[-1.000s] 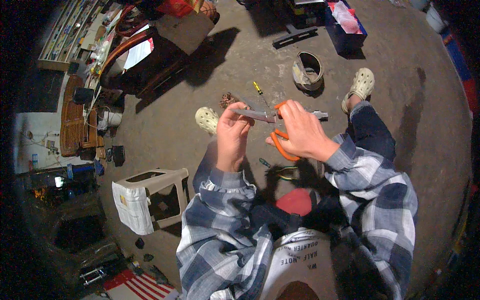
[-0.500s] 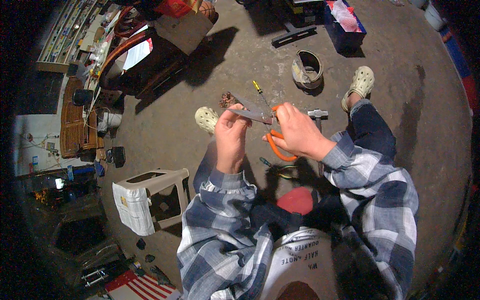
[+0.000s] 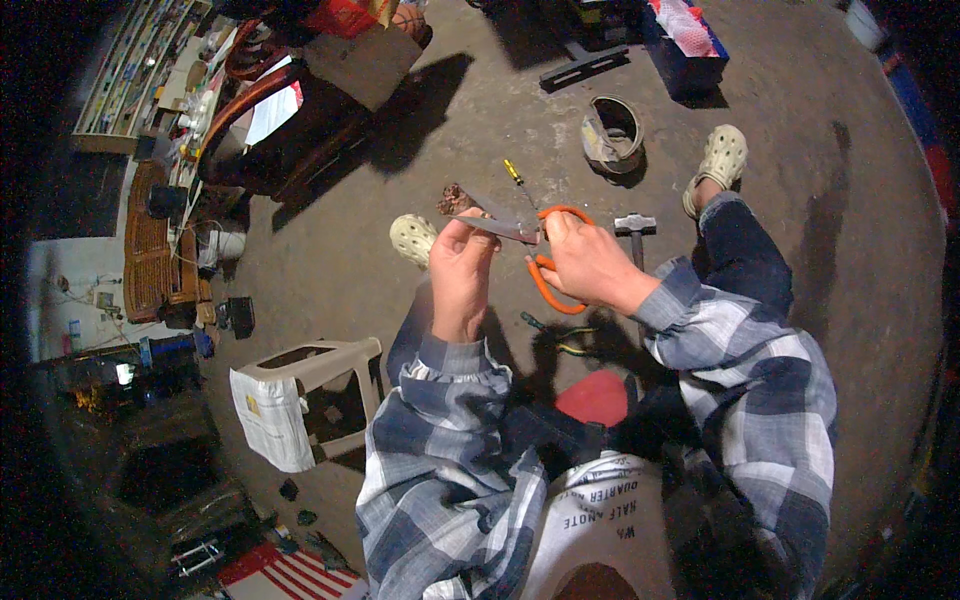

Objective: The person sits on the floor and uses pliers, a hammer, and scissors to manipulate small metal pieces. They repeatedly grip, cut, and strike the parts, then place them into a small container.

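A large pair of scissors with orange handles (image 3: 553, 292) lies across my hands, its blades spread apart and pointing left. My right hand (image 3: 598, 262) is closed around the scissors near the pivot, and both handle loops stick out around it. At the blade end, my left hand (image 3: 461, 280) has thumb and fingers pinched at the lower blade; whether something small is also between them I cannot make out. On the floor beyond are a yellow-handled screwdriver (image 3: 514, 172) and a brown, coppery clump (image 3: 453, 199), partly behind the blades. A hammer (image 3: 635, 225) lies right of my right hand.
Below my hands, a tool with green and yellow handles (image 3: 572, 349) lies in shadow. A worn bucket (image 3: 613, 140) stands ahead, with a dark blue box (image 3: 688, 66) farther off. To the left are a plastic stool (image 3: 362, 392) and a wooden armchair (image 3: 213, 150).
My right hand has shifted slightly left on the scissors, and the upper orange loop, mostly covered before, now shows above it. The left hand keeps its pinch at the blade.
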Tool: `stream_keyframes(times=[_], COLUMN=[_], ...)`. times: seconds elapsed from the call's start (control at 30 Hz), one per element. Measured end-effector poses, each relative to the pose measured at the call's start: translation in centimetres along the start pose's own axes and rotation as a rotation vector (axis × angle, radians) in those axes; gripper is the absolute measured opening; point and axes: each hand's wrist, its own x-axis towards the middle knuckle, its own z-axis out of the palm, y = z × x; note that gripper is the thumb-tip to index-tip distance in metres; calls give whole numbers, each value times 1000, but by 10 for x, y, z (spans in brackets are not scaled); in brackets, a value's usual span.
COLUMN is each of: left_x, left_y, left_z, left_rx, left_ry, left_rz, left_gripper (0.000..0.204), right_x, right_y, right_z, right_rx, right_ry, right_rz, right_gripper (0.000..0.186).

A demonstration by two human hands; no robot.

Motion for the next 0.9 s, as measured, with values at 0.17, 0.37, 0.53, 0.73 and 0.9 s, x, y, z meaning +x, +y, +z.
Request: stream_keyframes(times=[0.17,0.37,0.53,0.73,0.9], left_x=[0,-3,-2,0,-4], left_y=[5,14,13,5,4], left_z=[-2,9,8,-2,10], left_rx=[-37,-183,-170,-102,67], left_ry=[-9,-65,-29,-4,40], left_rz=[-55,-75,-58,9,102], left_gripper=[17,16,16,16,17], right_x=[3,4,0,2,2], right_y=[10,-4,-4,-7,-4], right_z=[8,-10,-19,-22,-19], right_rx=[100,346,253,138,129], right_ry=[-4,-43,104,144,146], right_rz=[5,115,-14,-122,-85], right_gripper=[38,40,47,55,57])
